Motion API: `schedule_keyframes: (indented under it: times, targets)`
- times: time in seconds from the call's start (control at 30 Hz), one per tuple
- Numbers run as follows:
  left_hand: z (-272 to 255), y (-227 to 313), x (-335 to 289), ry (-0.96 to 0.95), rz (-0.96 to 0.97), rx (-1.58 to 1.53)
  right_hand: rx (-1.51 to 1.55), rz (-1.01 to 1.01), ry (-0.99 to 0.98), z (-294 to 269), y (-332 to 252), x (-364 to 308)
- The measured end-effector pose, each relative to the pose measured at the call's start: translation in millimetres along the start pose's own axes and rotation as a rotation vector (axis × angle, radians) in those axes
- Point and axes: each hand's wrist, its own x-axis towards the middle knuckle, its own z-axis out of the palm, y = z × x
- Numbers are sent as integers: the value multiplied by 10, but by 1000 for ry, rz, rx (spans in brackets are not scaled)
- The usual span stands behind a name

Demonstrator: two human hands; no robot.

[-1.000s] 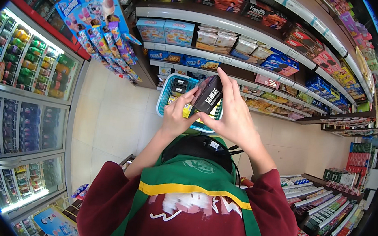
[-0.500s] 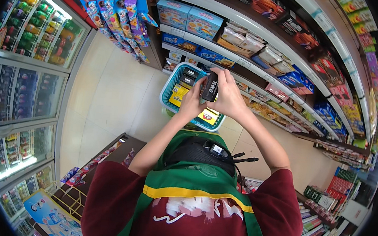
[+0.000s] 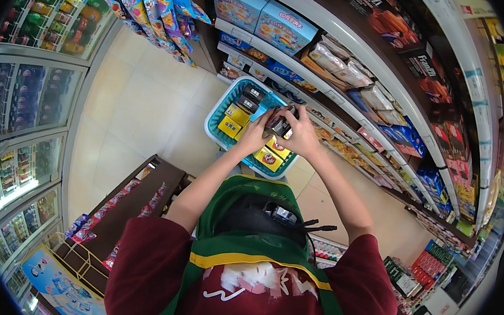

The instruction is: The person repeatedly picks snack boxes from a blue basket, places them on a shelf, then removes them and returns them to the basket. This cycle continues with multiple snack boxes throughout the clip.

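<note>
A small black box (image 3: 279, 124) is held over the teal plastic basket (image 3: 209, 121) in front of me. My left hand (image 3: 254, 136) closes on its left side, and my right hand (image 3: 303, 137) grips its right side with curled fingers. Inside the basket, several small boxes lie in rows. Black boxes (image 3: 248, 103) fill the far left part, and yellow boxes (image 3: 229, 126) sit nearer on the left. More yellow boxes with a red mark (image 3: 268, 158) lie at the near right. My hands hide the basket's middle.
Shelves of packaged snacks (image 3: 287, 25) curve along the far and right sides. Glass-door drink coolers (image 3: 26, 102) line the left. Hanging snack packs (image 3: 156, 14) stick out at the far left. A dark low shelf (image 3: 140, 199) stands near my left elbow.
The black box has tilted, so its printed face no longer shows fully, and both hands' grips have shifted around it. More of the yellow boxes shows now. My view has shifted slightly.
</note>
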Motion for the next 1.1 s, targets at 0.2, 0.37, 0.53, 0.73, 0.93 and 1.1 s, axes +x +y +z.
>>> schedule_keyframes:
  times: [0.2, 0.37, 0.53, 0.73, 0.93, 1.1]
  targets:
    - [282, -550, -23, 46, -100, 70, -3, 109, 3, 459, 331, 138]
    - [297, -658, 24, 55, -219, -62, -34, 254, -207, 906, 719, 395]
    - [785, -1349, 113, 146, -418, -633, 50, 246, -200, 1493, 972, 474]
    - [732, -1223, 158, 195, -563, -1015, 137, 332, -192, 1958, 1152, 424]
    - [782, -1277, 181, 294, -640, -1113, 182, 372, -138, 1954, 1063, 432]
    - [807, -1303, 215, 352, -634, -1118, 225, 369, -134, 1826, 1027, 384]
